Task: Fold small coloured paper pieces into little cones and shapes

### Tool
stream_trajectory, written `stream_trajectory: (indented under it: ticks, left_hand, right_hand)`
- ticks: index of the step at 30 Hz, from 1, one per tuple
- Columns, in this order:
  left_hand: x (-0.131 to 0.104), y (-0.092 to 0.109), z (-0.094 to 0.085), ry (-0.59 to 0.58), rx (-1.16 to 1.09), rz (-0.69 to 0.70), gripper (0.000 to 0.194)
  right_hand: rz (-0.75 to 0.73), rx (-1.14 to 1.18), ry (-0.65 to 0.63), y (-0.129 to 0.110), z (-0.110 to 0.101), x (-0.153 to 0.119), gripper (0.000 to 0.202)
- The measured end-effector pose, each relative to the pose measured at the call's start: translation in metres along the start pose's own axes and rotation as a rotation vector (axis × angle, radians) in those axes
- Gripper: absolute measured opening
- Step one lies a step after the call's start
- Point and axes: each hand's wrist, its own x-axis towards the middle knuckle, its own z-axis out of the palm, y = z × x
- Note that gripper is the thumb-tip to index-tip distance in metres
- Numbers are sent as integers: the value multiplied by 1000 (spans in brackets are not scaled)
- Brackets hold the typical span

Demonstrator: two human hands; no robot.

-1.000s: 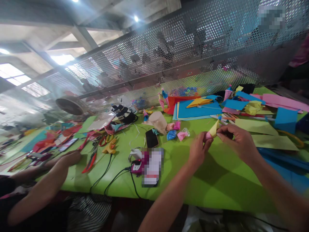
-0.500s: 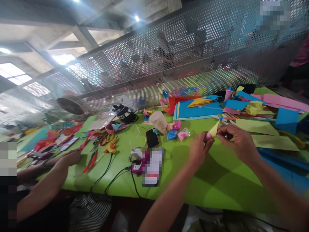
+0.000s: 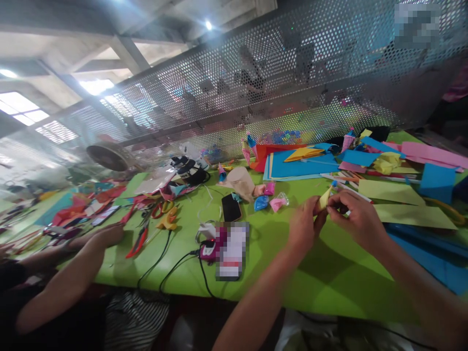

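Note:
Between my hands is a small yellow paper cone (image 3: 324, 199) with a blue tip pointing up. The fingers of my left hand (image 3: 306, 219) are closed around its lower part and hide the base. My right hand (image 3: 353, 212) pinches at the cone's right side, its fingertips close against the paper. Left of my hands lie a blue lump (image 3: 261, 203) and a pink lump in clear wrap (image 3: 278, 203) on the green table (image 3: 292, 287).
Yellow sheets (image 3: 391, 192) and blue sheets lie to the right. A phone (image 3: 232, 251), cables and red-handled pliers (image 3: 138, 241) are on the left, beside another person's arms (image 3: 87, 248). A perforated screen (image 3: 219, 97) stands behind.
My left hand has turned and now covers the cone's pink lower part. My right fingers have shifted slightly left against the cone.

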Motion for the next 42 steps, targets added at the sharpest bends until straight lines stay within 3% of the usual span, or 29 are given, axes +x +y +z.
stream_trajectory:
  ticks: [21, 32, 42]
  left_hand:
    - [-1, 17, -4, -86, -351, -137, 43]
    - [-5, 7, 4, -102, -626, -255, 48]
    - [-2, 11, 5, -97, -778, -325, 55]
  right_hand:
    - [48, 35, -7, -1, -1, 0, 5]
    - [3, 44, -22, -3, -2, 2, 7]
    - [-9, 52, -29, -1, -3, 1, 8]
